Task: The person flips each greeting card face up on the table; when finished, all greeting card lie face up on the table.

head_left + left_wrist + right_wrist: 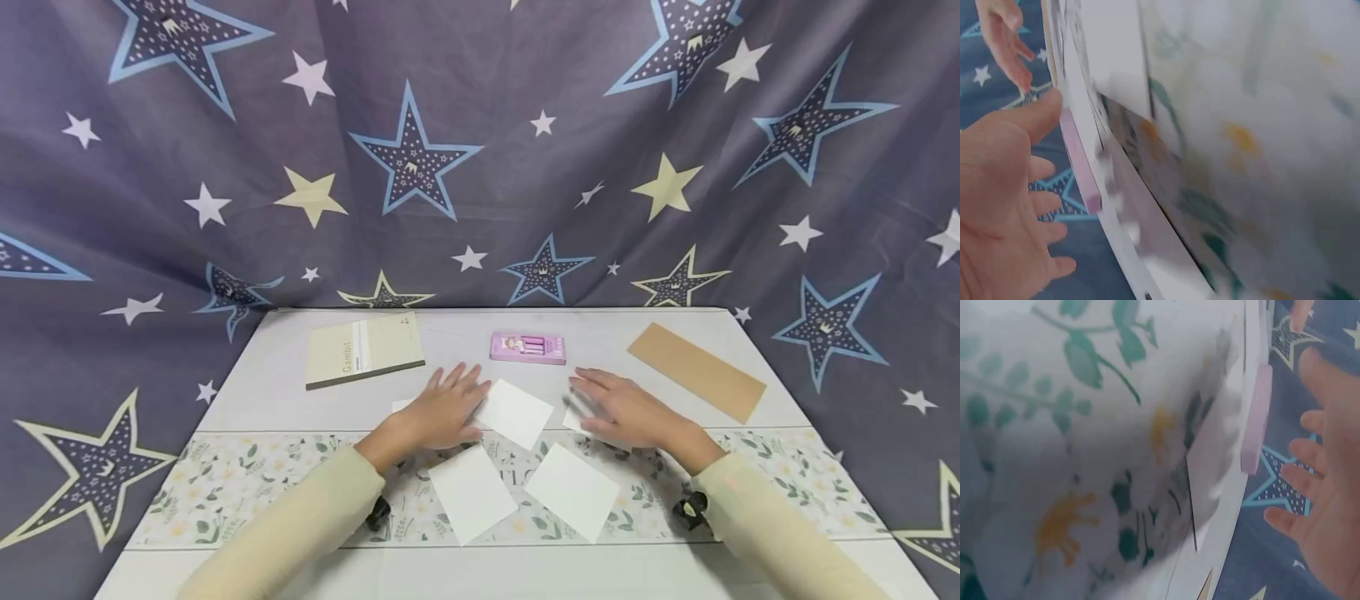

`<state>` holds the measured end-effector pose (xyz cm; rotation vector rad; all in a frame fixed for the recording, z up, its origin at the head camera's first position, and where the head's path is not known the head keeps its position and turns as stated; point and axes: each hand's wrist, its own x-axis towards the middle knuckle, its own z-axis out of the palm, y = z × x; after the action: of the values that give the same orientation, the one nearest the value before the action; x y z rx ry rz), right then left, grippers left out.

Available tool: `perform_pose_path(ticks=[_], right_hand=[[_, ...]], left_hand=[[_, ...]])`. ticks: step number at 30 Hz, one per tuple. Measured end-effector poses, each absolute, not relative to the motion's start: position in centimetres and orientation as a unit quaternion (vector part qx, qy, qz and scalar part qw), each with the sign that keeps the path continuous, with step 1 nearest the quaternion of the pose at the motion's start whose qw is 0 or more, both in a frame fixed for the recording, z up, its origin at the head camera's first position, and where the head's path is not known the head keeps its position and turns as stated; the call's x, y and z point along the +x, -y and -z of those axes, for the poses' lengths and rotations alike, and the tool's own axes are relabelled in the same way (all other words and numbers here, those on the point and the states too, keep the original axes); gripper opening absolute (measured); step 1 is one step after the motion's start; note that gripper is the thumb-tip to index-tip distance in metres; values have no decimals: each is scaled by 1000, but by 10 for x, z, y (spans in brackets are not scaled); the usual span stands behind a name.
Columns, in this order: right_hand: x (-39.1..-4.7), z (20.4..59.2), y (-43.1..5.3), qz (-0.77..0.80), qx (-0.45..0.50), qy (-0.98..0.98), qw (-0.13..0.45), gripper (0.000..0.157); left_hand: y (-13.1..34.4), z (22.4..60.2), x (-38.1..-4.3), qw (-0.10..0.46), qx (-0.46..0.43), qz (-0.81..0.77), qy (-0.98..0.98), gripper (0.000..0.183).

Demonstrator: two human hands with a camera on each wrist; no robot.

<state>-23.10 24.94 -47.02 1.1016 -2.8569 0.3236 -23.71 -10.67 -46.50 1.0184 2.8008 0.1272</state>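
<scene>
My left hand (438,410), fingers spread, is over a white square of paper (401,406) that it mostly covers. On the other side, my right hand (628,412) has its fingers extended above another white paper square (576,417), partly hidden beneath it. Both wrist views show open palms holding nothing, with a gap between the hands and the table. Between the hands lies a middle paper square (516,413). Closer to me are a lower left square (472,494) and a lower right square (573,492), both flat and tilted on the floral band.
A pink-purple box (528,348) lies behind the papers. At the back left is a beige "Gambit" pad (337,350); a brown cardboard strip (697,372) lies at the right. A star-patterned curtain (517,225) hangs behind the white table (420,575).
</scene>
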Motion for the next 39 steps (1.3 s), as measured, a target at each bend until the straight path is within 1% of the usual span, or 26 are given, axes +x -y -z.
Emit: perform_pose_path(ticks=[4,7,12,16,18,25,27,31,39], right_hand=[[-234,469,-262,-133,300,943,50,62],[-238,467,-275,-169,259,950,51,57],[-239,463,-299,-212,199,956,21,52],[-233,467,-309,-224,173,959,2,53],[-230,470,-310,-220,174,960,-5,54],[-220,480,-305,-189,140,971,-34,63],[-218,482,-303,-179,134,974,-35,65],[-217,487,-303,-149,140,979,-18,65],[-212,490,-300,-108,143,984,-1,69]], left_hand=[[83,464,-243,64,375,-44,-924,70],[63,464,-251,51,390,-35,-919,65],[30,464,-266,54,400,-39,-914,63],[4,467,-276,57,401,-53,-913,65],[-8,470,-278,62,397,-59,-914,68],[-39,476,-280,93,371,-32,-923,78],[-42,477,-279,105,358,-23,-928,81],[-50,476,-280,125,336,-8,-933,84],[-60,476,-281,125,321,26,-938,91]])
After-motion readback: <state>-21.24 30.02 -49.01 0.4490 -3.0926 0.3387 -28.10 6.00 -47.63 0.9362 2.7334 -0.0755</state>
